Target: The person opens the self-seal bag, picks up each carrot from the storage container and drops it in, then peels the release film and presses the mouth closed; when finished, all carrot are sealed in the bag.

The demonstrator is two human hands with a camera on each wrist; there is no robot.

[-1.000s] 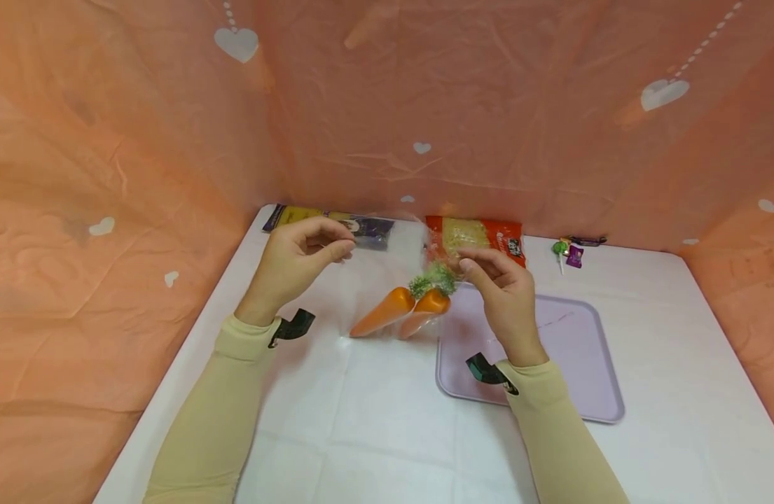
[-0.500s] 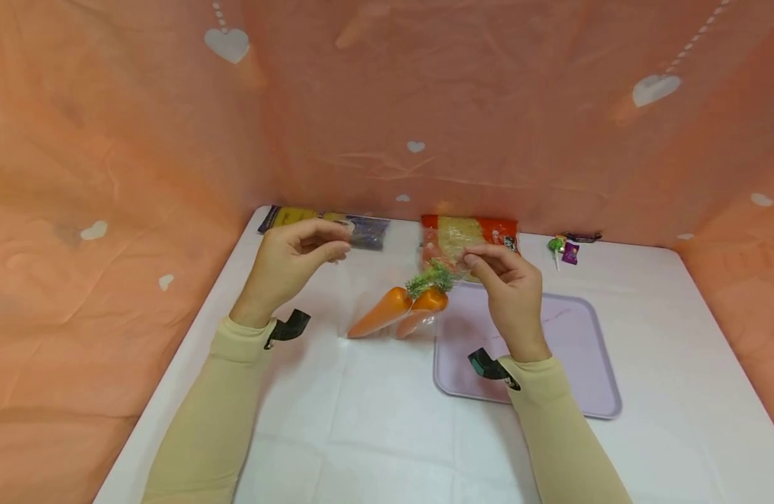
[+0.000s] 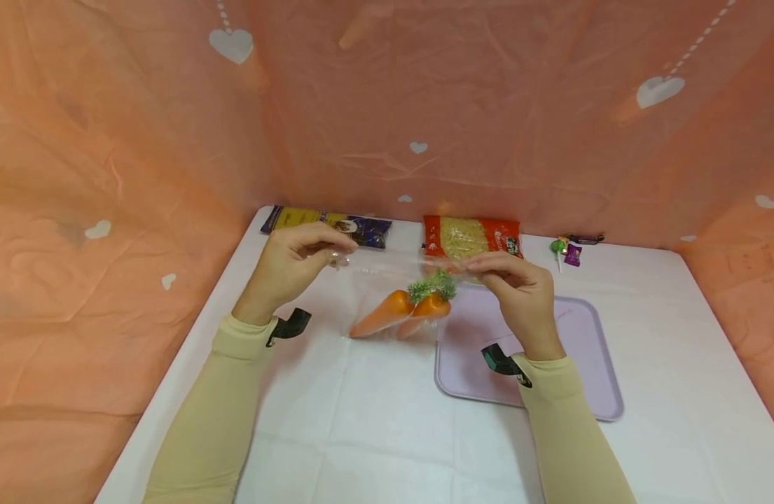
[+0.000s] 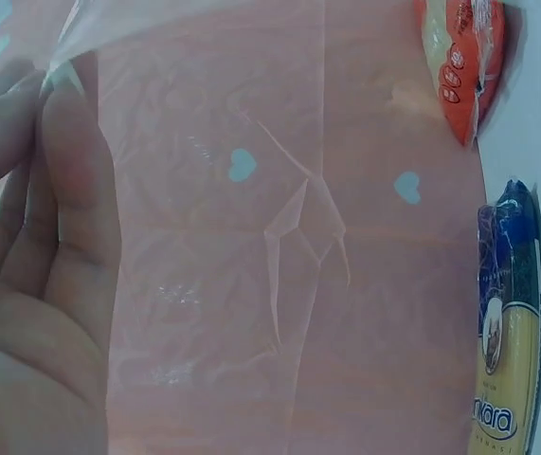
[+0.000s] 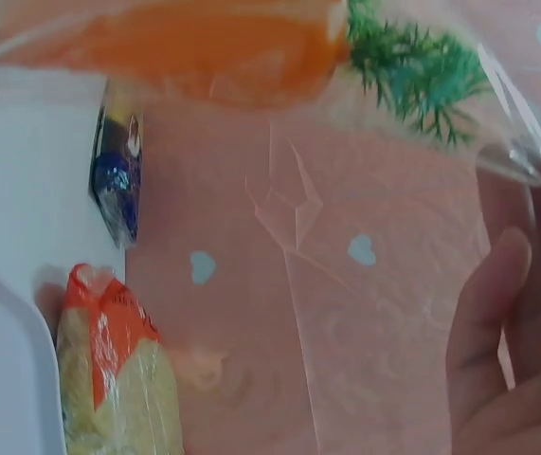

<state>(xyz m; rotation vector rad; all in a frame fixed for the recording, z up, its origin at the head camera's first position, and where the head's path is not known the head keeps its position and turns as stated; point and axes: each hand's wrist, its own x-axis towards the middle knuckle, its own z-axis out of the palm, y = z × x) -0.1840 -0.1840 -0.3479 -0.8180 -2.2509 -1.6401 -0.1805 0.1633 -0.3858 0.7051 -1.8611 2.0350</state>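
Note:
A clear plastic bag (image 3: 377, 276) hangs between both hands over the white table. Inside it lie two orange carrots (image 3: 383, 313) with leafy green tops (image 3: 432, 285), both tilted. My left hand (image 3: 286, 266) pinches the bag's upper left corner between thumb and fingers; the left wrist view has this pinch (image 4: 62, 180) up close. At the upper right edge, my right hand (image 3: 519, 297) grips the film with thumb and fingers. From the right wrist, one carrot (image 5: 204, 47) shows through the plastic, beside that hand (image 5: 526, 322).
A lilac tray (image 3: 582, 357) lies partly under the right forearm. Along the back are a blue-and-yellow packet (image 3: 368, 229) and a red packet with pale yellow contents (image 3: 465, 238). A green lollipop (image 3: 557, 246) and a purple wrapped sweet (image 3: 573, 255) lie back right. Orange sheeting (image 3: 487, 105) walls the table.
My right hand has moved a little right and downward, and the bag's top edge now stretches straight between the hands. The left hand has barely moved.

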